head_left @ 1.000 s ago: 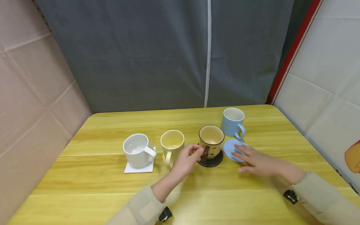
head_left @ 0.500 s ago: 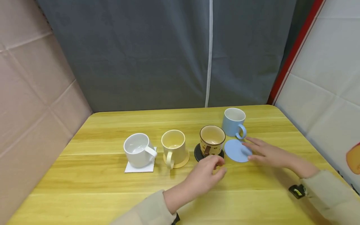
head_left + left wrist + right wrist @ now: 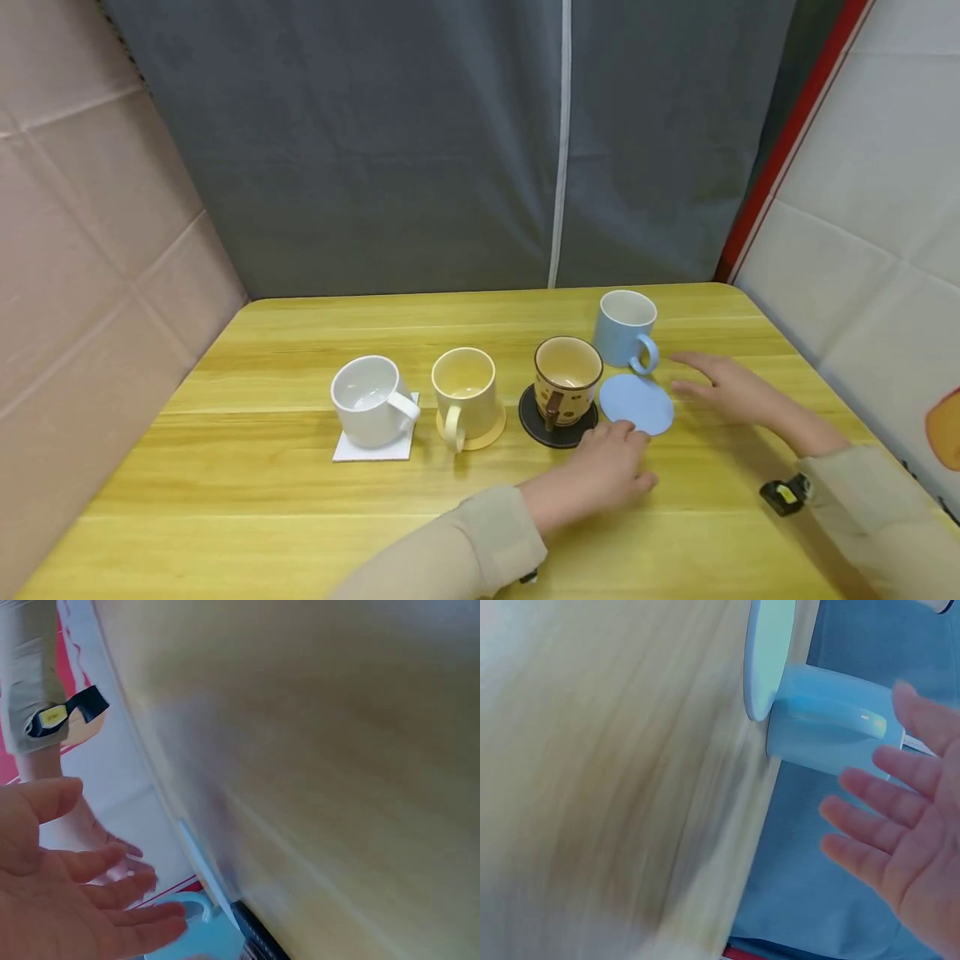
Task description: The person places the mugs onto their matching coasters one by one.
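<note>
My right hand (image 3: 738,396) hovers with spread fingers to the right of a light blue mug (image 3: 618,337) and a round blue coaster (image 3: 637,405). In the right wrist view the fingers (image 3: 885,796) reach toward that mug's handle (image 3: 840,716), holding nothing. The mug stands behind the coaster, directly on the table. My left hand (image 3: 603,471), its fingers extended and palm bare in the left wrist view, is in front of the blue coaster. Just behind it, a tan mug with brown spots (image 3: 573,400) stands on a round black coaster (image 3: 534,423).
To the left, a yellow mug (image 3: 472,408) stands on a round yellow coaster (image 3: 495,429). Farther left, a white mug (image 3: 366,412) is on a square white coaster (image 3: 367,452). A grey curtain (image 3: 405,167) hangs behind the wooden table (image 3: 225,492).
My left hand has moved right, away from the spotted mug's handle to the front of the blue coaster. My right hand has drawn off the coaster, rightward and back, toward the blue mug's side.
</note>
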Tool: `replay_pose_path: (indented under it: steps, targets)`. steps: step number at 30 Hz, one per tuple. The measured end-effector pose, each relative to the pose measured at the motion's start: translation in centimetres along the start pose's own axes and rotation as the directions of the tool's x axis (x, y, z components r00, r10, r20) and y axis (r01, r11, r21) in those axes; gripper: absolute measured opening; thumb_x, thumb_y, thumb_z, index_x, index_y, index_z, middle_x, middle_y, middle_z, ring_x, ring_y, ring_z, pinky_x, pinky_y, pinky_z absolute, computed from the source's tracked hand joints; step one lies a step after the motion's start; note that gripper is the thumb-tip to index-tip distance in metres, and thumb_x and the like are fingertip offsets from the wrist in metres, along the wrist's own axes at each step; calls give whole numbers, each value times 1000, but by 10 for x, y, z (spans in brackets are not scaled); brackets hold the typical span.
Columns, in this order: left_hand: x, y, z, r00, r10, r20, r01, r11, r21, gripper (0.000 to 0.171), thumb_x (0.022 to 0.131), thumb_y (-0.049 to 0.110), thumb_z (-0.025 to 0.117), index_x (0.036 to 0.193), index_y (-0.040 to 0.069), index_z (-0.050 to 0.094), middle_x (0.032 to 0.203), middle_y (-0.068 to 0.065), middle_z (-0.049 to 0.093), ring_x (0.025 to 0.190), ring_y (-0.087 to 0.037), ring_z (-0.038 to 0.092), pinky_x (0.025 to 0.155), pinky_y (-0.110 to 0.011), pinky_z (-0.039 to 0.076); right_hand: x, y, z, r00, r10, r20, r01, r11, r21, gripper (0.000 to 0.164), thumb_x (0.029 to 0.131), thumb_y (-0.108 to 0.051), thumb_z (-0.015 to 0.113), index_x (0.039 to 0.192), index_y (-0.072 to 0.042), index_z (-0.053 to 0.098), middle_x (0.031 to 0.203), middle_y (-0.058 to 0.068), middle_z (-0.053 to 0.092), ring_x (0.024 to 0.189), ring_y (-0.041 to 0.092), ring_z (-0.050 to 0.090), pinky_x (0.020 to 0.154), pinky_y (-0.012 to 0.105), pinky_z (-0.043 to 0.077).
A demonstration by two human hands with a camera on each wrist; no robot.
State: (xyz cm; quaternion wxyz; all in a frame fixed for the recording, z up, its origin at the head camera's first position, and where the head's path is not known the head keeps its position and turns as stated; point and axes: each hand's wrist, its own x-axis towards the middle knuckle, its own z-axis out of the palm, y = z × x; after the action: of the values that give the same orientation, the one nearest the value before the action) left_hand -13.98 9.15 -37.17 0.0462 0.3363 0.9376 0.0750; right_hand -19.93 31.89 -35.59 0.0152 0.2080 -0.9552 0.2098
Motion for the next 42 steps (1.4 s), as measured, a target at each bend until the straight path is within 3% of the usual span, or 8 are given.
replay_pose_path:
  steps: [9, 17, 22, 26, 30, 33, 37, 42]
  targets:
    - [19, 9, 13, 981, -166, 103, 148, 976, 158, 62, 85, 59, 49, 136, 25, 38, 141, 4, 32, 133, -23, 27, 106, -38, 29, 20, 1, 2, 983, 175, -59, -158, 963, 220, 52, 96, -29, 46, 128, 12, 43, 124, 31, 49, 107, 43, 51, 87, 52, 44]
    - [28, 12, 20, 961, -159, 224, 130, 982, 138, 78, 79, 68, 48, 144, 29, 26, 151, 7, 15, 139, -18, 12, 111, -40, 20, 35, 3, 6, 949, 308, 64, -290, 779, 555, 66, 97, -40, 36, 134, 13, 31, 131, 32, 40, 111, 35, 50, 94, 49, 42]
    - [31, 13, 21, 949, -181, 259, 142, 976, 163, 79, 78, 71, 46, 143, 31, 26, 151, 9, 13, 139, -15, 12, 111, -40, 20, 46, 3, 13, 938, 333, 99, -323, 730, 602, 68, 96, -43, 38, 134, 14, 32, 131, 31, 40, 96, 9, 54, 92, 46, 45]
    - [32, 13, 21, 940, -196, 278, 152, 973, 172, 79, 78, 71, 45, 143, 31, 25, 151, 11, 13, 139, -14, 12, 111, -39, 20, 51, 3, 18, 933, 338, 121, -337, 709, 619, 70, 96, -44, 39, 132, 15, 33, 127, 29, 45, 95, 10, 55, 88, 38, 49]
    - [33, 13, 21, 941, -195, 275, 148, 972, 185, 79, 78, 71, 46, 143, 31, 25, 151, 11, 14, 139, -13, 12, 110, -39, 21, 53, 5, 22, 934, 331, 133, -332, 670, 663, 59, 95, -42, 41, 115, 13, 51, 101, 10, 60, 88, 9, 56, 79, 29, 52]
    - [33, 13, 22, 944, -194, 266, 147, 971, 188, 81, 77, 71, 47, 143, 31, 24, 151, 10, 14, 139, -13, 13, 110, -38, 22, 54, 7, 24, 936, 316, 154, -323, 597, 734, 44, 95, -39, 43, 97, 1, 59, 84, -3, 58, 81, 5, 56, 74, 25, 52]
    - [34, 12, 22, 944, -195, 268, 148, 971, 186, 81, 77, 71, 46, 144, 31, 23, 151, 10, 15, 139, -13, 13, 110, -38, 21, 55, 8, 26, 936, 294, 191, -320, 495, 808, 31, 95, -37, 44, 93, -10, 60, 80, -6, 58, 79, 5, 57, 73, 26, 53]
    - [35, 11, 23, 942, -190, 277, 144, 974, 177, 82, 76, 74, 45, 143, 31, 24, 150, 11, 15, 139, -13, 14, 111, -38, 19, 56, 9, 26, 936, 274, 219, -325, 441, 837, 29, 96, -36, 44, 93, -11, 59, 78, -5, 59, 78, 5, 58, 74, 26, 53]
